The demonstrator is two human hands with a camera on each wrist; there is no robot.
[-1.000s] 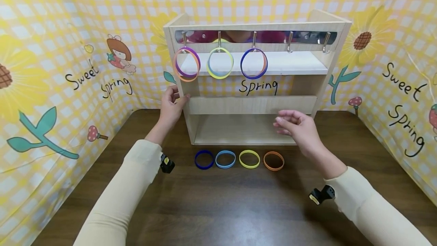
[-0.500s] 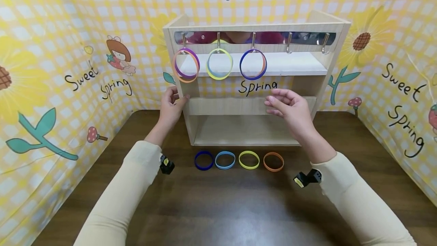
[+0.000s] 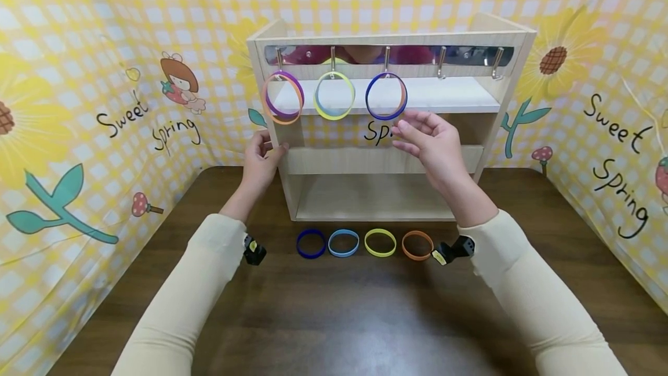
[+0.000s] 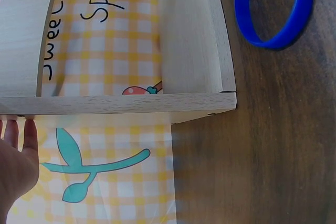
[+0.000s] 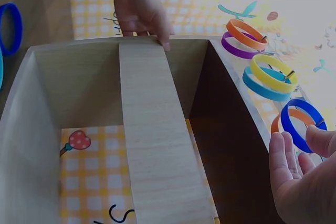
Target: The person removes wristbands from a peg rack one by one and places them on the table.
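Right hand (image 3: pixel 433 144) has risen beside the hanging dark-blue wristband (image 3: pixel 387 117), fingers parted, grasping nothing; left hand (image 3: pixel 259 160) grips the rack side panel (image 3: pixel 292 190), probably to steady it

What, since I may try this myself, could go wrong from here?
The right hand is close beside the hanging dark blue band; a bump might set it swinging. The orange band shares its hook, so both could come off together. A hard tug might shift the wooden rack, though the left hand holds its side.
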